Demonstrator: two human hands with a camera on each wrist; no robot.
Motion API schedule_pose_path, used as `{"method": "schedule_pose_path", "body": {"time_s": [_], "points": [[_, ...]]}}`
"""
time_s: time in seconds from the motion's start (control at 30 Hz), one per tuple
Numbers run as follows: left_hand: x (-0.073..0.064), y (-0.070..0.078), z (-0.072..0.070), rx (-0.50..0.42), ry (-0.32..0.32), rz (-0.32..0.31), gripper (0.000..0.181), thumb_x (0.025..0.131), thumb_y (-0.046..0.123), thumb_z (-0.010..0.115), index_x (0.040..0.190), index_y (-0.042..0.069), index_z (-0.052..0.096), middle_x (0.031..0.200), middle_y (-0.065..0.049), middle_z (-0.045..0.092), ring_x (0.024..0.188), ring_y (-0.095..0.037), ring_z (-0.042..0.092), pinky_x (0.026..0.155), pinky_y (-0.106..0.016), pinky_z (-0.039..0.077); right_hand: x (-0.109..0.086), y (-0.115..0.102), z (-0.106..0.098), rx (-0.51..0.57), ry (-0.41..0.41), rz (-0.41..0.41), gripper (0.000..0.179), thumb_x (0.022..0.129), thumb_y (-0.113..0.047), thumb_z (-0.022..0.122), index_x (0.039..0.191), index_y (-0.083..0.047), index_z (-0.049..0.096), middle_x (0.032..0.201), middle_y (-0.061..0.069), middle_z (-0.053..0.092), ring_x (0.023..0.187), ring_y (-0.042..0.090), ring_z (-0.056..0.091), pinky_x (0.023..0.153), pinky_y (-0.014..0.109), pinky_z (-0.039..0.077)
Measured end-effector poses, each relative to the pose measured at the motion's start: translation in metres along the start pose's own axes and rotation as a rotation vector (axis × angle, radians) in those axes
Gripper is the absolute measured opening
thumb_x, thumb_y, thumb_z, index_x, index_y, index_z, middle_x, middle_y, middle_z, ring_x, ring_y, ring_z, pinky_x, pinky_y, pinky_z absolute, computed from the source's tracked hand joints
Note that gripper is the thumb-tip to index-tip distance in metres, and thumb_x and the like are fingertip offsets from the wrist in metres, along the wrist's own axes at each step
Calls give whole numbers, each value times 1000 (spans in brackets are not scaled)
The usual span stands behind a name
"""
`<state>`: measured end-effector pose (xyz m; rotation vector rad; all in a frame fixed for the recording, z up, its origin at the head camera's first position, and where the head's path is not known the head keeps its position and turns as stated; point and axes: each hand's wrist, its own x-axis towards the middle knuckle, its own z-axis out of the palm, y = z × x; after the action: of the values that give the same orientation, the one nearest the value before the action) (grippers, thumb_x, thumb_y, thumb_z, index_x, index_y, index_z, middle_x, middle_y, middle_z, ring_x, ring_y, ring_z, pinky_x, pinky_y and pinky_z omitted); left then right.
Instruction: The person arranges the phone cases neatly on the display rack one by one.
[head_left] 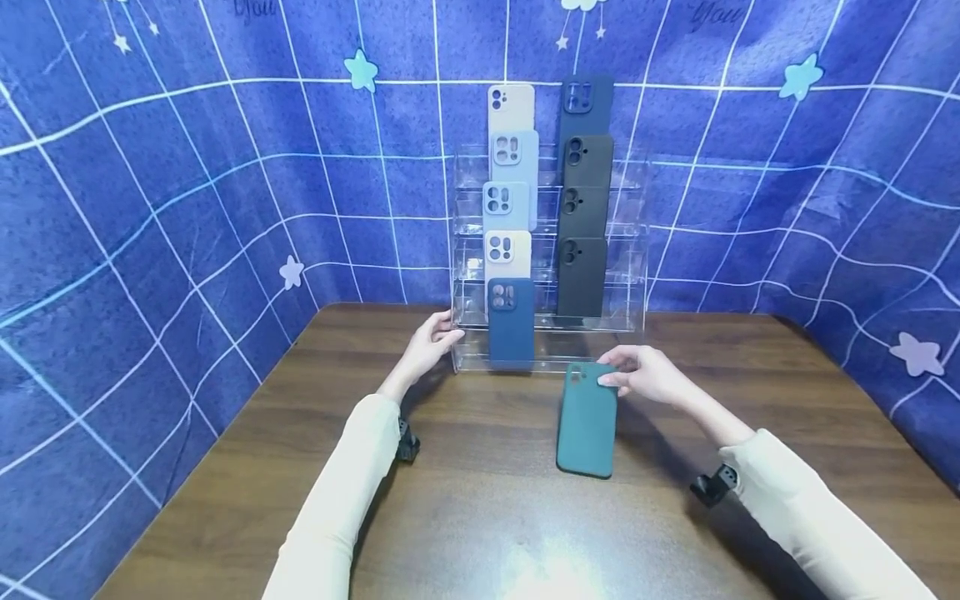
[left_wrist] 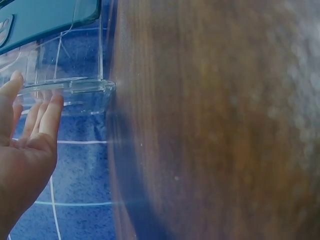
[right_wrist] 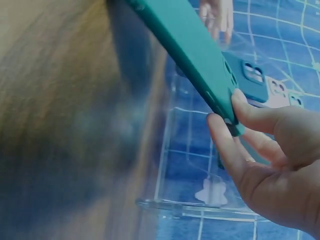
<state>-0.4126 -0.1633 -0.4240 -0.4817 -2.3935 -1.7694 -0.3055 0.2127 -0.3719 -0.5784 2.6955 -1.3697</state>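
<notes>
A green phone case [head_left: 587,425] is pinched at its upper right corner by my right hand [head_left: 643,373]. It tilts in front of the clear display stand [head_left: 472,364], below the dark column; in the right wrist view the thumb and fingers grip the end of the case [right_wrist: 190,55] near its camera cutout. My left hand [head_left: 429,343] holds the left side of the stand, thumb in front and fingers behind. In the left wrist view the fingertips [left_wrist: 54,107] lie at the clear panel's edge. A dark blue case [head_left: 512,329] stands on the lowest tier at left.
Several pale cases, including a white one [head_left: 517,254] and a light blue one [head_left: 517,158], rise in the left column. Black cases [head_left: 582,283] and a navy case [head_left: 596,98] fill the right column. A blue grid curtain [head_left: 360,183] hangs behind the wooden table [head_left: 465,483].
</notes>
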Motion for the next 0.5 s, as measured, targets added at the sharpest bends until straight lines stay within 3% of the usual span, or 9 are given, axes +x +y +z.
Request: {"method": "schedule_pose_path", "body": {"time_s": [0.13, 0.3, 0.5], "points": [[2, 3, 1, 15, -3, -2, 53, 92, 20, 61, 138, 4, 41, 122, -24, 57, 110, -34, 59, 91, -38, 52, -1, -10, -9, 52, 20, -30, 32, 85, -10, 68, 112, 7, 61, 103, 26, 65, 76, 10, 66, 68, 36, 59], [2, 2, 0, -5, -4, -7, 52, 92, 17, 61, 137, 2, 41, 122, -24, 56, 109, -33, 59, 90, -36, 52, 0, -24, -21, 1, 112, -64, 33, 87, -14, 67, 115, 4, 62, 102, 25, 68, 72, 13, 68, 64, 27, 57], [0, 2, -1, -24, -14, -14, 53, 91, 17, 62, 137, 1, 41, 123, -26, 55, 109, -33, 58, 90, -35, 53, 10, -35, -43, -28, 232, -149, 31, 88, -15, 65, 115, 1, 63, 107, 24, 67, 75, 15, 70, 69, 32, 59]]}}
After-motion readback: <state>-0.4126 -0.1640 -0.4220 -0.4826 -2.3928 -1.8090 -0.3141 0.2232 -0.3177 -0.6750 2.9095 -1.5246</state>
